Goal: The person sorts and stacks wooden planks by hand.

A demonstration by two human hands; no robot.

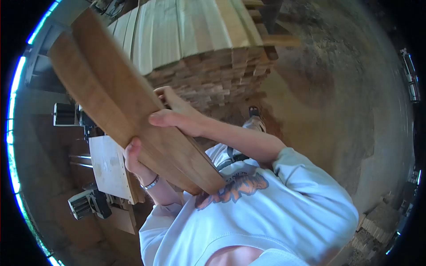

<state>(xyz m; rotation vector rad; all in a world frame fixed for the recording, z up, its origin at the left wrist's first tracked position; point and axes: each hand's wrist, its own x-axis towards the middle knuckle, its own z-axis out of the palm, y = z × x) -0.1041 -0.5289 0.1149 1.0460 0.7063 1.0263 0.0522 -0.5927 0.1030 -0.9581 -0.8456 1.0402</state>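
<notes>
Two long brown wooden boards (120, 97), lying side by side, are held at a slant in front of my body. Their near ends rest against or just over my shirt (266, 208), and their far ends reach to the upper left. My left hand (135, 158), below a metal bracelet, grips the left edge with the thumb on top; its other fingers are hidden underneath. My right hand (184, 117) is closed on the right edge, its thumb over the upper face and its fingers partly hidden at the side.
A large stack of wooden boards (191, 35) stands ahead, on supports. To the left are a pale panel or tabletop (108, 166) and machines with motors (86, 205). Concrete floor (337, 111) spreads to the right, with another wood pile (377, 224) at lower right.
</notes>
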